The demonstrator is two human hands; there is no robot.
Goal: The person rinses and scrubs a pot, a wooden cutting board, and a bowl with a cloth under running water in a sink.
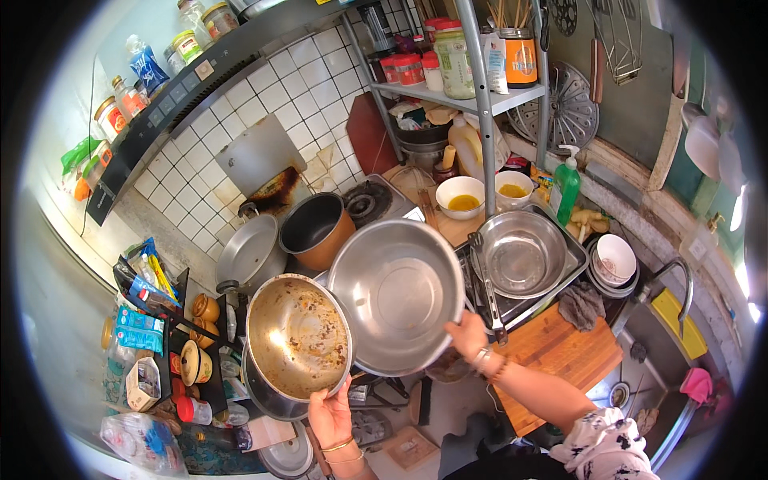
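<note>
My left hand [330, 411] grips the lower rim of a steel bowl [300, 336] whose inside is stained with orange-brown residue. Beside it, at the right, my right hand [468, 336] holds the rim of a larger, shiny metal basin [399, 294]. The basin's inside looks bare, and its left edge is close to the stained bowl; whether they touch I cannot tell. Behind the two vessels stand an orange pot with a dark inside [315, 231] and a grey metal pan [252, 252].
A steel bowl [522, 255] and tongs [489, 288] lie on a tray at the right. White bowls of yellow liquid [461, 198] stand behind. A wooden cutting board [558, 366] lies by the sink [654, 342]. A crowded shelf [207, 384] stands left; a metal rack post [483, 132] rises behind.
</note>
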